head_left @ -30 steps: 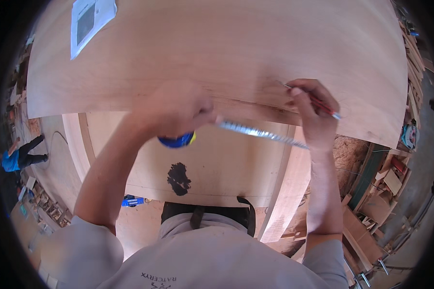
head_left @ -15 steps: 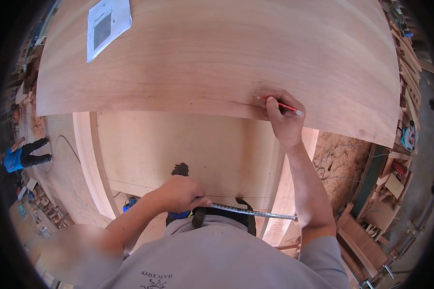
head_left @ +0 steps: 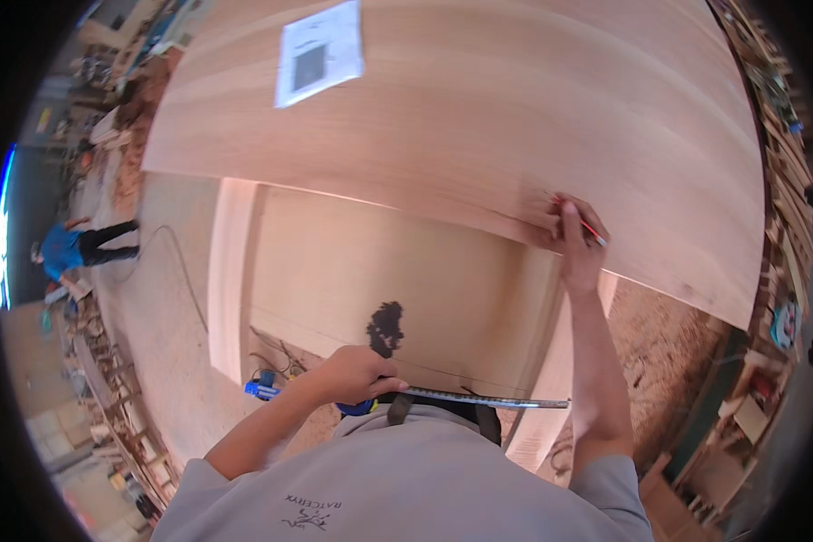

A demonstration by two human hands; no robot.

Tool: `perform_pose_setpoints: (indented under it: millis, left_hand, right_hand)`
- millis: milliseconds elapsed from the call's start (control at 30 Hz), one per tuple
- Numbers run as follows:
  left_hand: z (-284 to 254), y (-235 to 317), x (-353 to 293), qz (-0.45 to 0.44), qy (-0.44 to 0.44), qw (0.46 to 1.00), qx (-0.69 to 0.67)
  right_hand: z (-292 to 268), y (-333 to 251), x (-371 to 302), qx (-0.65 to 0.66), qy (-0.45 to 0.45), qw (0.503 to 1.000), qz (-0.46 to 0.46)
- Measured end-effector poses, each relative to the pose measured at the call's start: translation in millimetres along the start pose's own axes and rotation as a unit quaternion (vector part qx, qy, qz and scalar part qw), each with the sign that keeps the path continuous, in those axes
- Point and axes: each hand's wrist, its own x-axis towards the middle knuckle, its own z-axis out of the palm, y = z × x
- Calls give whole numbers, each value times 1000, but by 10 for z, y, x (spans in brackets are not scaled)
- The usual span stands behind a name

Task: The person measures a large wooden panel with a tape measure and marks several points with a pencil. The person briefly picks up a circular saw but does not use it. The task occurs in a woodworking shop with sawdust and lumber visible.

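Head view: your left hand, curled round a blue tape measure, flat blade extended before your waist; your right hand, pinching a slim red pencil over a grained wooden panel.

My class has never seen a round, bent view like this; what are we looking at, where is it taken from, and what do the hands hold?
There is no machine: these are a person's bare hands, seen from a wide fisheye camera worn on the head, which bends straight edges. The left hand holds a blue-cased tape measure, its silvery metal blade stretched out to the right. The right hand holds a red pencil over a broad pale-brown wooden panel. A white printed paper sheet lies farther up that panel.
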Motion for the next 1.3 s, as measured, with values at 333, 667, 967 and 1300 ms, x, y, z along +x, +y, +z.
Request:
perform_pose_setpoints:
  millis: [333, 667, 967, 1300]
  left_hand:
    - [80, -304, -821, -122, 82, 980, -134]
    - [-385, -978, -1303, -180, 148, 951, -204]
    - [-1304, -2331, -1390, -117, 172, 959, -191]
    - [-2644, -3204, -1009, -28, 172, 982, -68]
  right_hand:
    - [-85, -658, -1123, -84, -70, 994, -17]
    - [227, -644, -1829, -220, -70, 970, -77]
    - [1237, -442, -2175, -389, -57, 901, -185]
    - [2622, -444, -2135, -512, -38, 826, -233]
